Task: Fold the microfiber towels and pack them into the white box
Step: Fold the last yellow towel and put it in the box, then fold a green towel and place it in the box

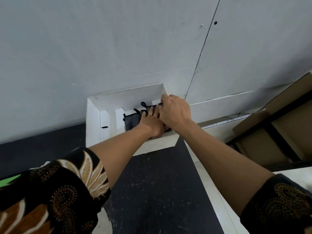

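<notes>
Left fingers: the fingers are lying straight and close together, pressing down on the grey towels inside the white box
Right fingers: the fingers are curling over and pinching the dark hem of a folded towel near the box's far right corner; the thumb is hiding beneath the hand
Left hand: the left hand is reaching in over the box's near wall, palm down
Right hand: the right hand is hovering over the box's right wall, knuckles up
Towels: they are sitting in the box's right half, black hanging loops pointing toward its far wall
Step in hand: packing, it seems; one hand is steadying the stack while the other is seating a towel
Next move: probably letting go of the hem without dragging it up, then smoothing the stack level below the rim
Beside the box: cardboard cartons are standing to its right, and a dark mat is running from its near wall
</notes>
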Tool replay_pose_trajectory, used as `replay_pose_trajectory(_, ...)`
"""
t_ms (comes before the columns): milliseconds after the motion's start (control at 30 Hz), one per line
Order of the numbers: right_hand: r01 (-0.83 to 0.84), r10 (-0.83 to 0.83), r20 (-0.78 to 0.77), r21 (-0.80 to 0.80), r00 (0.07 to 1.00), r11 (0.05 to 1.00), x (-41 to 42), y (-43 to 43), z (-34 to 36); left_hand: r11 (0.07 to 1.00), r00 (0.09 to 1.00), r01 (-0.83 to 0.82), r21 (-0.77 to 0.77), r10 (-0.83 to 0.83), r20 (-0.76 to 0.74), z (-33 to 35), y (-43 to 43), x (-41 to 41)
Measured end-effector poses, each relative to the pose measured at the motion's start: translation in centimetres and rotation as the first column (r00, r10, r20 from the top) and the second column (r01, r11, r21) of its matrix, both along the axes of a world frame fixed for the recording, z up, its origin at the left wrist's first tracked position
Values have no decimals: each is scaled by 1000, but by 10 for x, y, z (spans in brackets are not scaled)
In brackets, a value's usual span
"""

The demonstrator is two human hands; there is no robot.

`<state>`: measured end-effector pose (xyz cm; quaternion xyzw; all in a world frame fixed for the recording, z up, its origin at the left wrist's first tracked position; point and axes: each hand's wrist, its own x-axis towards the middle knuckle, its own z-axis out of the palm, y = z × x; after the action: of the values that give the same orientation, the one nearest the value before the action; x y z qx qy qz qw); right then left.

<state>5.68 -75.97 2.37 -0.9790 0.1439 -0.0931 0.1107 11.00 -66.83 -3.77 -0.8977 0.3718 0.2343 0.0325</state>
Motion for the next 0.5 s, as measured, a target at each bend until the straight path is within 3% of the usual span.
replay_pose_trajectory(233,18,-18,7,31,1000,999,-9,17,9,994,997,-68,-82,70,24,35,29,1)
replay_pose_trajectory(367,-33,28,63,78,998,996,-21,51,10,974,977,-141,-179,165,132,57,86,-7)
replay_pose_trajectory(500,-64,57,63,115,996,991,-35,107,5,961,952,-228,-158,254,171,66,156,-24)
